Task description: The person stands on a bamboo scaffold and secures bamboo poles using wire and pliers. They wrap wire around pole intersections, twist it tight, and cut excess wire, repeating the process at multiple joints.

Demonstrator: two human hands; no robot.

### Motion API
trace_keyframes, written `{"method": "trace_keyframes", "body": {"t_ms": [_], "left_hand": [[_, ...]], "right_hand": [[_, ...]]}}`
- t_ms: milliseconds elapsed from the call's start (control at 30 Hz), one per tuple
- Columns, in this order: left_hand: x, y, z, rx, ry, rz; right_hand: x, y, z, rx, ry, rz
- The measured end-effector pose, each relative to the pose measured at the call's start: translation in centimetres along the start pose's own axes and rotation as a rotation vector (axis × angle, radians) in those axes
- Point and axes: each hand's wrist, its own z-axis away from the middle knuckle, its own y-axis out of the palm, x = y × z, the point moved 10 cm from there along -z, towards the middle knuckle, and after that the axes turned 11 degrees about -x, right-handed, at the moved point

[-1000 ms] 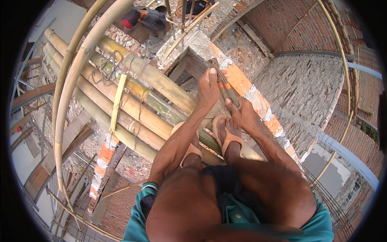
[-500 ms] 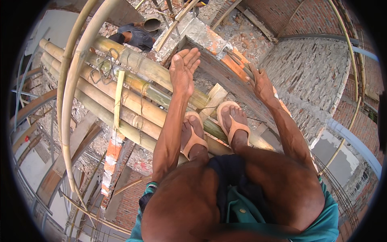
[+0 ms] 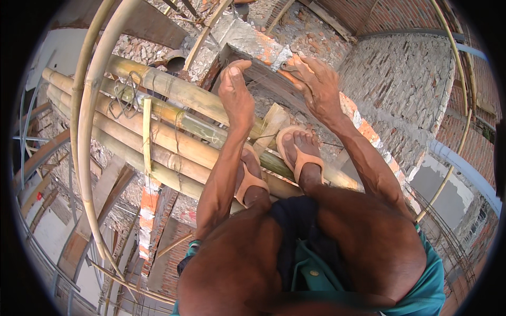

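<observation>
Above the bundle of bamboo poles [image 3: 197, 160], my left hand [image 3: 236, 100] is raised, its fingers partly bent to the right and nothing visible in them. Opposite it, beside the brick wall edge [image 3: 363, 126], my right hand [image 3: 319, 87] has its fingers stretched toward the left, apart, with no held thing showing. A gap separates the two hands. Behind them runs a long dark recess framed with boards [image 3: 274, 84]. Thin dark strands show near my left fingertips; whether they touch the hand I cannot tell. My sandalled feet [image 3: 300, 152] rest on the poles, below the hands.
Two upright bent bamboo poles [image 3: 97, 105] rise at the left, near a loop of wire [image 3: 126, 95]. A wooden block [image 3: 271, 126] lies by my feet. Rough masonry [image 3: 400, 89] stands at right; lower levels with planks and rods show below.
My left fingers have bent from a flatter, spread pose. My right hand has moved up and left, closer to the left hand. The person at upper left has mostly gone from view.
</observation>
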Motion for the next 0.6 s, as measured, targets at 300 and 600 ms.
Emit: {"method": "trace_keyframes", "body": {"t_ms": [300, 600], "left_hand": [[-1.6, 1.8, 1.0, 0.041, -0.208, 0.567], [-1.6, 1.1, -0.2, 0.186, -0.347, 0.655]], "right_hand": [[6.6, 2.6, -5.1, 0.106, 0.215, -0.431], [3.1, 5.0, -1.4, 0.257, 0.994, -0.957]]}}
